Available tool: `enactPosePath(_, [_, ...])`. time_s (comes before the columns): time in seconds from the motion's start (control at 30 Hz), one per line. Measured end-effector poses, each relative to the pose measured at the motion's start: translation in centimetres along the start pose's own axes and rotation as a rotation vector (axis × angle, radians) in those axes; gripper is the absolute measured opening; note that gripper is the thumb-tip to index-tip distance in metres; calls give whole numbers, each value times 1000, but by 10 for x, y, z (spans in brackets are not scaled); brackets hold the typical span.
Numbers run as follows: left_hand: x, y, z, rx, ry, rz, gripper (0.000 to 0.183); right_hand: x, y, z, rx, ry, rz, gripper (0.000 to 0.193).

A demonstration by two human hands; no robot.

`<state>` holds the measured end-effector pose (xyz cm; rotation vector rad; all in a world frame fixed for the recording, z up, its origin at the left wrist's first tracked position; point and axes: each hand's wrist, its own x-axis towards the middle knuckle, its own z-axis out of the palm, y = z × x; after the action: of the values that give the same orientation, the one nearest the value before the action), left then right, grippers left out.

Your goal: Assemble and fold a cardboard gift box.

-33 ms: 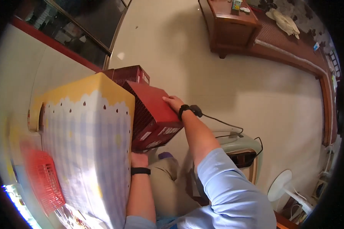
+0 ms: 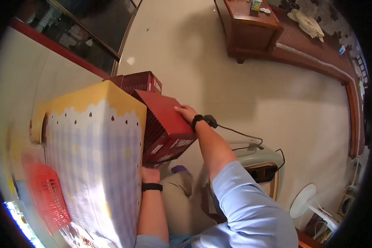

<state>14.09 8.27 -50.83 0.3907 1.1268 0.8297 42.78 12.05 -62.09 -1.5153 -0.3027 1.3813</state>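
Note:
A dark red cardboard box [image 2: 169, 136] with pale printing and ridged sides is tilted beside the cloth-covered table. My right hand [image 2: 187, 113], with a black strap at its wrist, grips the box's upper right edge, the thumb lying on its smooth red face. Low at the near corner of the box, my left hand [image 2: 151, 174] holds it from below; most of its fingers are hidden. Behind stands a second dark red box [image 2: 141, 80], partly covered by the first one and the table corner.
The table's checked cloth [image 2: 82, 140] has a yellow border. A red plastic basket [image 2: 49, 198] sits at the left. A pale green appliance [image 2: 256, 155] with a black cable stands close to my right arm. Farther off are a wooden bench [image 2: 252, 37] and a white fan [image 2: 304, 200].
The held box and my right hand have shifted very slightly to the left. My left hand keeps its place at the lower corner.

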Motion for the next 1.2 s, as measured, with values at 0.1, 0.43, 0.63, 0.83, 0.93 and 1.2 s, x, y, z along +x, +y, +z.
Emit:
enactPosePath(0.1, [7,-6,-19,-11,-23,45,66,14,5,21,-3,-104,-25,84])
enactPosePath(0.43, [32,-18,-29,27,116,321,66,67,10,54,-22,-415,-8,85])
enactPosePath(0.63, [34,-15,-13,-25,217,367,55,65,17,75,19,-349,-92,99])
enactPosePath(0.83, [46,-19,-11,171,409,399,57,77,25,79,-49,-315,4,93])
enactPosePath(0.93, [51,-23,-9,308,533,410,58,82,25,82,-41,-308,-50,78])
enactPosePath(1.2, [55,-19,12,854,784,376,61,110,28,96,-28,-345,-111,65])
